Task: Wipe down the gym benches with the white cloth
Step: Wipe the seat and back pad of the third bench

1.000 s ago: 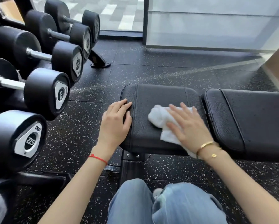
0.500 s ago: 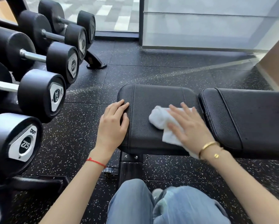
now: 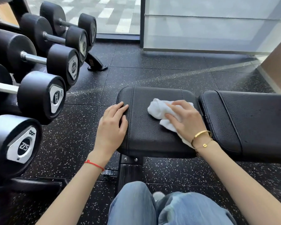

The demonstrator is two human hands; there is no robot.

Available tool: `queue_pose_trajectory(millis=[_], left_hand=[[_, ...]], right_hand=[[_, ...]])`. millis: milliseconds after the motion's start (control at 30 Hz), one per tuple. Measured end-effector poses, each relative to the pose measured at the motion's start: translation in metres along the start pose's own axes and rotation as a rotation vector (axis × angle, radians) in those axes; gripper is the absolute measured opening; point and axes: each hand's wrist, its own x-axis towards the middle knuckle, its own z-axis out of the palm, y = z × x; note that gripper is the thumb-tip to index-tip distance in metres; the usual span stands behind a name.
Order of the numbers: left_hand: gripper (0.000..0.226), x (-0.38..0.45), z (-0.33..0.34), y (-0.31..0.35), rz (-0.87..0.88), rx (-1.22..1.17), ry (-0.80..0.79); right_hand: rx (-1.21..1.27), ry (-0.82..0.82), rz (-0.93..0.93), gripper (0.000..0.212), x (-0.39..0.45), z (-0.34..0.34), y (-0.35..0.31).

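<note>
A black padded gym bench lies across the view, with a short seat pad (image 3: 146, 135) on the left and a long back pad (image 3: 253, 120) on the right. A crumpled white cloth (image 3: 159, 109) lies on the seat pad. My right hand (image 3: 187, 119) presses flat on the cloth with straight fingers. My left hand (image 3: 112, 127) rests flat on the seat pad's left edge, fingers straight, holding nothing.
A rack of black dumbbells (image 3: 39, 98) stands close on the left. The floor (image 3: 152, 73) is black speckled rubber. A glass wall (image 3: 209, 23) runs along the back. My knees in blue jeans (image 3: 161, 207) are at the bottom, near the bench's frame post (image 3: 130, 169).
My right hand has slid the cloth slightly to the right and away on the seat pad. My left hand stays on the pad's left edge.
</note>
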Motion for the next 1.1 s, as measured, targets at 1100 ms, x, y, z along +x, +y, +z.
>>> queue_pose_trajectory(millis=[1100], left_hand=[[0.048, -0.001, 0.001, 0.002, -0.009, 0.007, -0.015]], right_hand=[[-0.123, -0.216, 0.173, 0.052, 0.064, 0.001, 0.049]])
